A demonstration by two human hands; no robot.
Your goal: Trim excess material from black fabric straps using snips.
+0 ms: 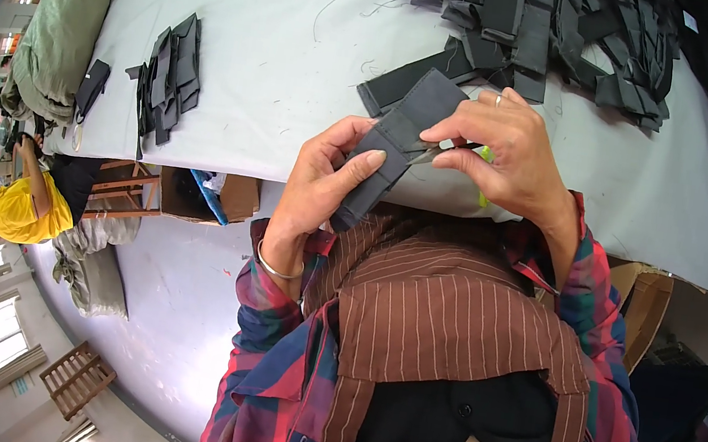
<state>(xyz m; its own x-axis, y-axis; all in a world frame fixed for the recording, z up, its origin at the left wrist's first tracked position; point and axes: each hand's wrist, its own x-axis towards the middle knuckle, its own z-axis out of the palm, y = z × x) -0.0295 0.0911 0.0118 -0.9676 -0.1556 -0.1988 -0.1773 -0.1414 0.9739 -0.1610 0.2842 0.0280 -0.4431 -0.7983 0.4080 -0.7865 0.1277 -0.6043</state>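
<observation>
My left hand (325, 172), with a bangle at the wrist, grips a dark grey stitched fabric strip (428, 109) between thumb and fingers. The strip slants up and to the right over the table's near edge. My right hand (505, 147), wearing a ring, pinches small thread snips (426, 153) whose tips touch the middle of the strip. Something yellow-green (487, 156) shows under the right palm; the rest of the snips is hidden by the fingers. Just beyond lies another dark strip (411, 75) on the white table (260, 54).
A large heap of dark fabric strips (518, 18) covers the far right of the table. At left lie a smaller stack (170, 78) and a green fabric bundle (64, 27). Cardboard boxes (239, 199) sit under the table. A person in yellow (30, 207) stands farther left.
</observation>
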